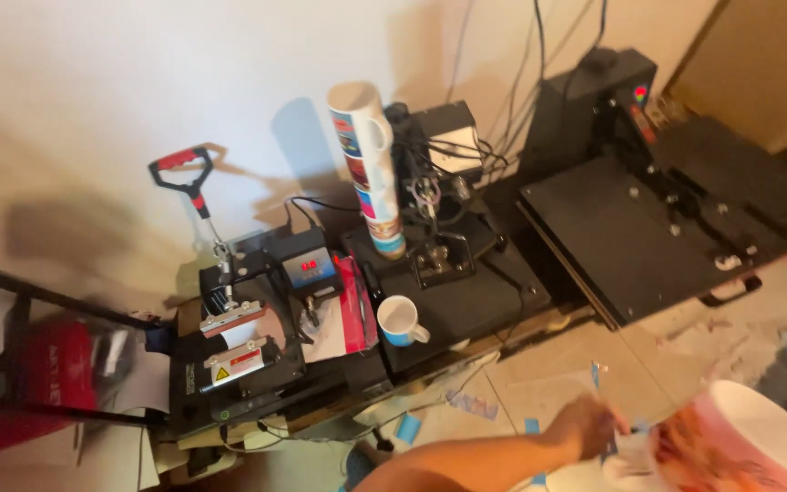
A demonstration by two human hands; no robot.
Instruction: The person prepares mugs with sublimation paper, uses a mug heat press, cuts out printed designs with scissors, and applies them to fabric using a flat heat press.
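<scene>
While your left hand pinches the thin clear sheet beside the pink printed mug at the bottom right, over the tiled floor, keep the sheet taut and square to the mug wall; blur hides the exact grip. I can't see your right hand, so can't tell its state. Labels: the mug press at the worktop's left end carries a white plate with a yellow warning triangle and a red bar. Its control box shows red digits. A stack of printed mugs stands mid-worktop, with a white mug with blue handle near the front edge.
</scene>
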